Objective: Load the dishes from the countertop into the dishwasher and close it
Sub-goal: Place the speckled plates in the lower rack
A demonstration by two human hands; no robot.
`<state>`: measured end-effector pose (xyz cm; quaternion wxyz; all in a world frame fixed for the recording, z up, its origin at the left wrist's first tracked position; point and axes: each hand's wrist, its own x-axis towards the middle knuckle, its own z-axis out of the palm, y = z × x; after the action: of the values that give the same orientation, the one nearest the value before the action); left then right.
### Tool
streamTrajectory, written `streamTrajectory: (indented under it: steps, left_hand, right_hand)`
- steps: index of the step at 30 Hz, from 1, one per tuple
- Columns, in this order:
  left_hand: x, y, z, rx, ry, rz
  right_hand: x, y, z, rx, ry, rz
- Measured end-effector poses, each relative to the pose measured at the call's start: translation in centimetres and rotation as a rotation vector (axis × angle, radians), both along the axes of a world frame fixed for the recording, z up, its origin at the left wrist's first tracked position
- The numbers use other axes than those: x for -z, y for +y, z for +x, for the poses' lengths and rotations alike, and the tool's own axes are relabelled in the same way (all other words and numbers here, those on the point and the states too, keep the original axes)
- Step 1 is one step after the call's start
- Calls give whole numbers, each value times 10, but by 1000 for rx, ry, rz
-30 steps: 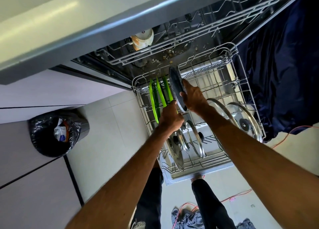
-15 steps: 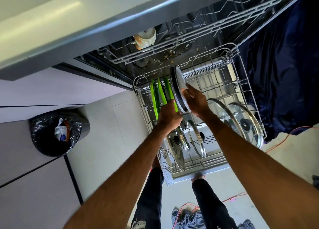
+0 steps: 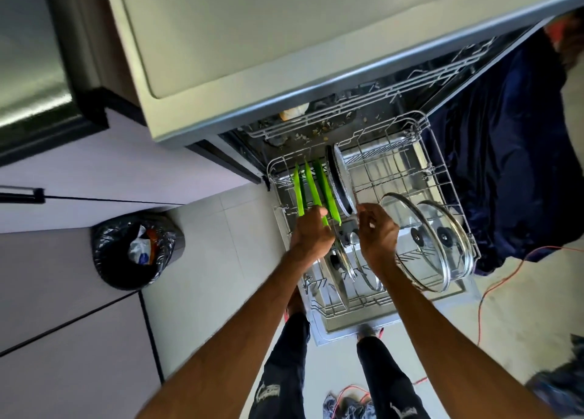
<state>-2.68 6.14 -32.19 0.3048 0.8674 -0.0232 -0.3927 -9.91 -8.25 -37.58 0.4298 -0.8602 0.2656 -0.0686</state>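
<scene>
The dishwasher's lower rack [image 3: 444, 178] is pulled out over the open door. A grey speckled plate [image 3: 340, 178] stands on edge in the rack's back left, right of three green plates [image 3: 313, 188]. My left hand [image 3: 311, 233] hovers at the near ends of the green plates, fingers loosely curled and holding nothing. My right hand [image 3: 377, 233] is just in front of the grey plate's near edge, fingers relaxed and off the plate. Two large glass lids [image 3: 420, 245] lean at the rack's right. Smaller lids [image 3: 344, 260] stand below my hands.
The upper rack [image 3: 379, 102] sits inside the machine under the countertop [image 3: 284, 39]. A bin with a black bag [image 3: 136, 251] stands on the floor to the left. A dark blue cloth [image 3: 505, 166] hangs right of the dishwasher, and an orange cable [image 3: 505, 276] lies on the floor.
Both hands let go of the grey plate and drew back toward me. The plate now stands alone in the rack beside the green plates. The camera has tilted up and shows more countertop.
</scene>
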Motion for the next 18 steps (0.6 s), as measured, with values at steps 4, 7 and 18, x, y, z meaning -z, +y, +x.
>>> streamTrajectory:
  steps: [4, 7, 18]
  left_hand:
    - [-22, 20, -19, 14, 34, -25]
    - [-52, 44, -36, 10, 76, -46]
    - [-181, 192, -129, -91, -44, -10]
  right_hand:
    - [-34, 23, -23, 88, 160, 56]
    - [-66, 47, -46, 72, 84, 71]
    - [-211, 160, -155, 76, 81, 224]
